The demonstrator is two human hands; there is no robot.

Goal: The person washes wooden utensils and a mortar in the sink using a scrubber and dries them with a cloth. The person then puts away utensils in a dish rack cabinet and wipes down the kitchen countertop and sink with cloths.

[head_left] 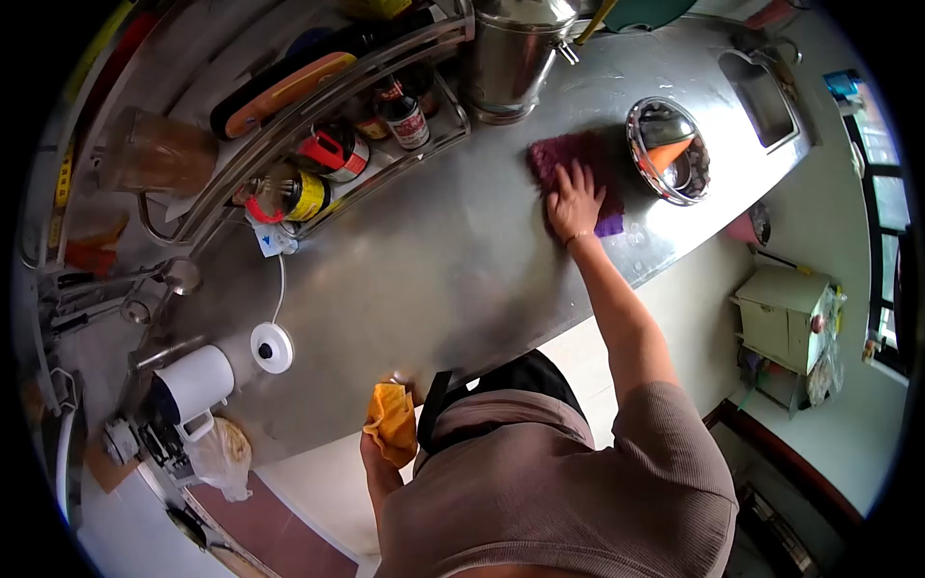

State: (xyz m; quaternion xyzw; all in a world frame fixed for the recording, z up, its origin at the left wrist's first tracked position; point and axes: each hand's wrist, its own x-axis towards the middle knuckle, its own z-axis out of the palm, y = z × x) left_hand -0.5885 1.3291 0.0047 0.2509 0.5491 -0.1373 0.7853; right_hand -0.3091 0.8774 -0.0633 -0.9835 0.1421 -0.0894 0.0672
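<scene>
Fingers spread, my right hand (575,204) lies flat on a dark purple cloth (554,154) on the steel counter (405,241). Just beyond that cloth stands a round metal container (700,164) with an orange item and other pieces inside. My left hand (374,453) is low at the counter's front edge, closed around a bunched orange cloth (390,422); the cloth hides most of its fingers.
A rack with sauce bottles (403,120) and a large steel pot (511,58) line the back. On the left are a white kettle base (272,348), a white kettle (198,381) and a plastic bag (220,455). A sink (758,96) is at far right.
</scene>
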